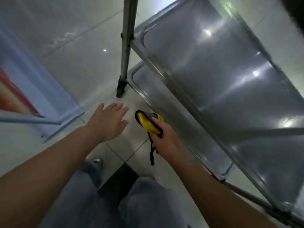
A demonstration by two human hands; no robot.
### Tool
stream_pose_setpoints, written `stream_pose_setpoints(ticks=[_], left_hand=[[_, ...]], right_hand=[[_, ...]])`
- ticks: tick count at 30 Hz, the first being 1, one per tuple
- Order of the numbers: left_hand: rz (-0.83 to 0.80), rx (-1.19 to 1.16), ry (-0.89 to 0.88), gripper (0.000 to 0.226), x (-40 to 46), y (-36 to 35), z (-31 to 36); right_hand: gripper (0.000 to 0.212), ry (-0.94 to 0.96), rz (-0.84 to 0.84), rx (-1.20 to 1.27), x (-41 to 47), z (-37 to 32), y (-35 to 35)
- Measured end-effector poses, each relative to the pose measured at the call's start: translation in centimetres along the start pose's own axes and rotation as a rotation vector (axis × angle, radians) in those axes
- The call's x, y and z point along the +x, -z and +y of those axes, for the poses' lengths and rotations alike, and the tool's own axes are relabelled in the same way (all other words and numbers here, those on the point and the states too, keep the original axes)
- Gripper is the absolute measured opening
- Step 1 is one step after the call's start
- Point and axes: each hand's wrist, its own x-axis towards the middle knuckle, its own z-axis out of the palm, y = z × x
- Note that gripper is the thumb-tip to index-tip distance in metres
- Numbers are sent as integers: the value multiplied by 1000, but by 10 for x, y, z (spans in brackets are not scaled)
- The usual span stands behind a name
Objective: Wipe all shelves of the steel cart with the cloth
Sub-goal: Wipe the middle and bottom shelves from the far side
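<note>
While bunched in the right hand [166,139], cloth [150,123] hangs over the floor [82,63], just beside the front rim of the lower shelf [177,116], not touching it. Yellow with a dark border, folded into a wad, one dark strip dangling below the fist. Right hand closed around it, thumb on top, fingers wrapped under.

Left hand [107,121] nearby, to the left of the cloth, spread flat with fingers apart, palm down, holding nothing, above the tiles.

Steel cart on the right: upper shelf [222,63] seen from above, shiny, with spots of reflected light; lower shelf partly hidden under it. Both bare. Upright post [127,38] at the near left corner, ending in a dark caster [121,89] on the floor.

Pale glossy tiles, with one dark tile [118,181] between the legs. Blue jeans [148,203] at the bottom edge, and a blurred shoe tip [97,162]. Far left, a light blue panel [41,79] with a red and white patch, tilted across the floor; blurred, cannot tell what it is.
</note>
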Motion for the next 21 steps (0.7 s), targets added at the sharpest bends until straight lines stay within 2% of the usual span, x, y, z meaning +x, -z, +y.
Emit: stream_pose_setpoints(ticks=[6, 12, 16, 21], left_hand=[[149, 45, 56, 52, -104, 175, -4], [323, 8, 100, 50, -170, 341, 15], [453, -19, 113, 48, -201, 419, 16], [546, 2, 143, 53, -205, 509, 16]], right_hand=[[48, 83, -28, 161, -79, -167, 100], [50, 358, 59, 87, -135, -316, 185], [49, 454, 144, 142, -156, -383, 224], [56, 618, 268, 183, -155, -430, 286]])
